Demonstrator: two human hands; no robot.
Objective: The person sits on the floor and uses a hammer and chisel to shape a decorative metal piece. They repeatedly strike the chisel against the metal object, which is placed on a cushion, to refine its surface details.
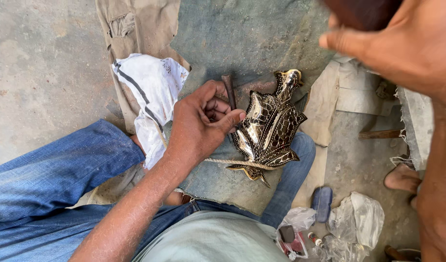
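**Head view: chisel set on an engraved brass fish**

Head view is showing the person sitting on the floor (43, 63) with a blue-grey padded cloth (218, 182) lying over the lap. At the centre of the frame a fish-shaped brass piece (269, 127), dark with bright cut scales, is resting on that cloth, its tail pointing to the upper middle. A cord (235, 162) is running across its lower end, seemingly pinning it down.

The left hand (203, 121) is clenching around a slim dark chisel (229, 91), thumb and fingertips pinching the shaft, with the lower tip hidden behind the thumb at the fish's left edge. The right hand (388, 46) is raised at the upper right of the frame, blurred and close to the camera; it seems to be gripping something dark, but I cannot tell what, nor how firmly.

To do this step well, I judge that the chisel should be standing steady on the line being cut, with the holding fingers kept low and clear of its top. The cord should be staying taut so the piece is not skidding on the soft cloth.

A white cloth with a dark stripe (152, 97) is lying left of the hand. Crumpled plastic bags (356, 221) and a small dark blue case (322, 203) are sitting at the lower right, and another person's bare foot (402, 178) is showing at the right edge.
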